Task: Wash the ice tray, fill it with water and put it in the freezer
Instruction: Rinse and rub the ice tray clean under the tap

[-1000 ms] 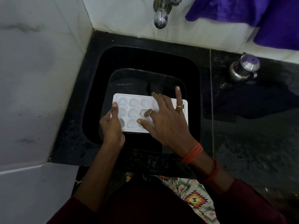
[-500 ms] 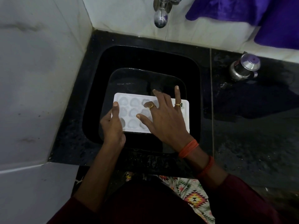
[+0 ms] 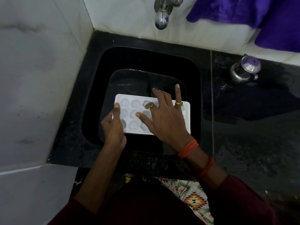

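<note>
In the sink [image 3: 146, 57], the left hand [image 3: 113, 127] grips one end of the ice tray [image 3: 134, 114]; the right hand [image 3: 164, 122] lies spread open on its cavities. Washing seems underway; the tap [image 3: 161, 20] likely needs opening next.

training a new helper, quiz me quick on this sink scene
1. True or false: the ice tray lies on the counter beside the sink.
2. Which hand grips the tray's edge? A left hand B right hand C neither
3. Fill in: the lidded steel pot stands on the counter to the sink's ___.
Key: 1 false, it is over the sink. 2 A; the right hand rests spread on top. 3 right.
</note>
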The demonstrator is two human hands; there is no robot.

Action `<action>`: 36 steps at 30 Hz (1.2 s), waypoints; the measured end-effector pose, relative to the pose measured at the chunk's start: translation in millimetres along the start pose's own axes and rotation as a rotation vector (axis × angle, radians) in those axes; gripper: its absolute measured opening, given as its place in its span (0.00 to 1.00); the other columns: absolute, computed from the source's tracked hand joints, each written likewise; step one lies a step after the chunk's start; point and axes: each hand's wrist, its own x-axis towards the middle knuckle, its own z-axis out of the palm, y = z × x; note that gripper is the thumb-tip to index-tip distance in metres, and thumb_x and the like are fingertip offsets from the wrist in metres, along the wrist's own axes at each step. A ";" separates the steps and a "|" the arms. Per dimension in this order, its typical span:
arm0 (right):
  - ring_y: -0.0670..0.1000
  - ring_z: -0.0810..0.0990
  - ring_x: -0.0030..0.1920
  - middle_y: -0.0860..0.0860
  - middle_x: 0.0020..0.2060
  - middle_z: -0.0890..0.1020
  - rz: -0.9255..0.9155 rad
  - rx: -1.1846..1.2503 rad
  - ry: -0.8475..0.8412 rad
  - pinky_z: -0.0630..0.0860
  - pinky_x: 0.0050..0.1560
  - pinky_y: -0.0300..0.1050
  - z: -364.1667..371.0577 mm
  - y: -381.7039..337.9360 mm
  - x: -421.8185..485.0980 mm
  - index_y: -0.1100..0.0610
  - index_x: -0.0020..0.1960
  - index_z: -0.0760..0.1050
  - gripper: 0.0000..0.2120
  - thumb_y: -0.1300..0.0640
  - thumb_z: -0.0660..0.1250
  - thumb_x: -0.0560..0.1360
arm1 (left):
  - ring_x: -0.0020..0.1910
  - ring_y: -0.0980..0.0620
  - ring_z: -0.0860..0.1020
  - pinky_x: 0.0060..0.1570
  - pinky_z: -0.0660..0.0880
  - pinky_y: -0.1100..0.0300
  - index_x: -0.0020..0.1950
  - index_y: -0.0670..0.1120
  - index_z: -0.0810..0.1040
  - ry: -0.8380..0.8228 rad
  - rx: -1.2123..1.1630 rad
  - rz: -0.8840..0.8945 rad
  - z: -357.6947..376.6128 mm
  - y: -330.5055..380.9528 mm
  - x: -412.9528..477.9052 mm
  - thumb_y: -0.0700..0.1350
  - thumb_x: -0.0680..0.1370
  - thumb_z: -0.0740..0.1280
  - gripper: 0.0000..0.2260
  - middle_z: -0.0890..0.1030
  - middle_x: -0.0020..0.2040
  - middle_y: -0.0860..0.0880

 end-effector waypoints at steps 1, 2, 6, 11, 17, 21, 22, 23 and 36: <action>0.56 0.70 0.72 0.57 0.70 0.74 0.001 -0.001 -0.008 0.40 0.78 0.66 0.6 0.0 0.3 0.52 0.58 0.83 0.29 0.32 0.54 0.80 | 0.44 0.47 0.86 0.40 0.83 0.51 0.49 0.46 0.83 -0.002 0.002 0.000 0.2 -0.4 0.2 0.52 0.81 0.67 0.11 0.87 0.44 0.49; 0.56 0.70 0.72 0.57 0.70 0.74 0.000 -0.006 -0.017 0.40 0.78 0.66 1.6 0.3 0.8 0.52 0.58 0.83 0.29 0.32 0.54 0.80 | 0.44 0.48 0.86 0.40 0.83 0.51 0.48 0.46 0.83 0.000 0.003 0.001 0.1 -0.7 0.4 0.52 0.81 0.67 0.11 0.87 0.44 0.49; 0.57 0.70 0.72 0.57 0.70 0.74 -0.001 -0.023 -0.041 0.40 0.78 0.66 5.3 0.4 1.5 0.52 0.57 0.83 0.30 0.32 0.53 0.80 | 0.45 0.46 0.86 0.41 0.84 0.50 0.49 0.45 0.83 0.006 0.013 -0.005 0.6 -1.5 0.1 0.52 0.81 0.67 0.11 0.87 0.44 0.48; 0.56 0.70 0.72 0.58 0.71 0.73 0.000 -0.002 0.003 0.39 0.78 0.66 4.9 0.6 2.2 0.52 0.55 0.84 0.30 0.32 0.53 0.80 | 0.48 0.45 0.86 0.46 0.83 0.46 0.49 0.45 0.84 0.012 0.022 -0.020 1.4 -2.8 0.1 0.52 0.81 0.67 0.11 0.87 0.46 0.47; 0.55 0.71 0.72 0.57 0.71 0.73 0.012 -0.007 0.016 0.38 0.78 0.64 4.1 0.9 5.3 0.52 0.55 0.84 0.31 0.32 0.52 0.80 | 0.46 0.46 0.86 0.41 0.84 0.50 0.50 0.45 0.83 0.017 0.023 -0.024 3.9 -1.2 0.8 0.52 0.81 0.67 0.12 0.87 0.47 0.46; 0.55 0.71 0.71 0.57 0.71 0.73 0.006 -0.016 -0.006 0.36 0.78 0.64 6.9 1.4 6.3 0.53 0.54 0.85 0.32 0.31 0.50 0.80 | 0.45 0.47 0.86 0.42 0.84 0.49 0.50 0.45 0.83 0.009 0.027 -0.023 5.9 -1.6 -0.1 0.52 0.81 0.67 0.12 0.87 0.46 0.47; 0.55 0.71 0.71 0.57 0.71 0.73 0.004 -0.018 -0.004 0.36 0.78 0.64 6.5 1.7 6.7 0.53 0.54 0.85 0.32 0.31 0.50 0.80 | 0.45 0.47 0.86 0.42 0.84 0.50 0.49 0.45 0.83 0.008 0.031 -0.020 6.0 -1.7 -0.3 0.52 0.82 0.67 0.12 0.87 0.45 0.48; 0.55 0.71 0.71 0.57 0.71 0.73 0.002 -0.019 0.001 0.36 0.78 0.64 6.0 1.9 7.0 0.53 0.54 0.85 0.33 0.31 0.50 0.80 | 0.46 0.46 0.86 0.42 0.84 0.50 0.49 0.45 0.83 0.009 0.034 -0.019 6.0 -1.7 -0.4 0.52 0.82 0.67 0.12 0.87 0.45 0.48; 0.56 0.70 0.71 0.57 0.71 0.73 0.004 -0.041 -0.016 0.36 0.78 0.64 9.5 3.5 9.2 0.52 0.54 0.85 0.33 0.31 0.49 0.80 | 0.44 0.47 0.86 0.39 0.84 0.52 0.50 0.44 0.83 -0.004 0.035 -0.007 7.0 -1.6 1.8 0.52 0.82 0.67 0.12 0.87 0.45 0.48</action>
